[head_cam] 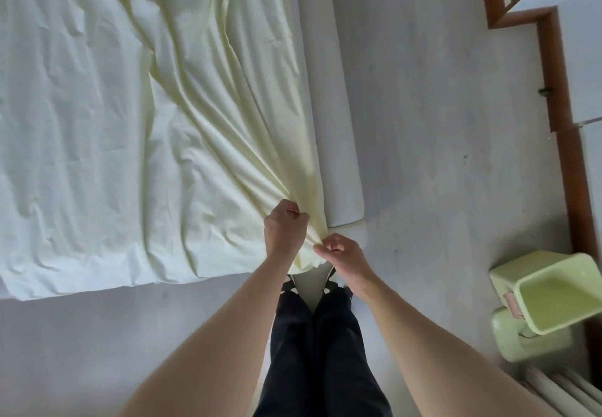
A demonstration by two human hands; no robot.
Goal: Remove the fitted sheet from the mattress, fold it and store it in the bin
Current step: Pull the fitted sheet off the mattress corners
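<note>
1. My left hand grips a bunched handful of the fitted sheet at the lower centre of the frame, fingers curled round the cloth.
2. My right hand pinches the sheet's corner edge just beside the left, thumb and fingers pressed together on the fabric.
3. The sheet covers the upper left of the frame. Its corner is already pulled off the mattress, whose bare white edge shows to the right of the folds. Whether the other corners are free cannot be told.
4. The green bin stands open on the floor at the lower right, well apart from the sheet.
5. Risk: pulling hard while a far corner is still hooked may snag the elastic or drag the mattress.
6. Risk: the pinch holds little cloth; a sharp tug could slip it free.
7. Risk: slack cloth hangs near my feet and could be stepped on.
</note>
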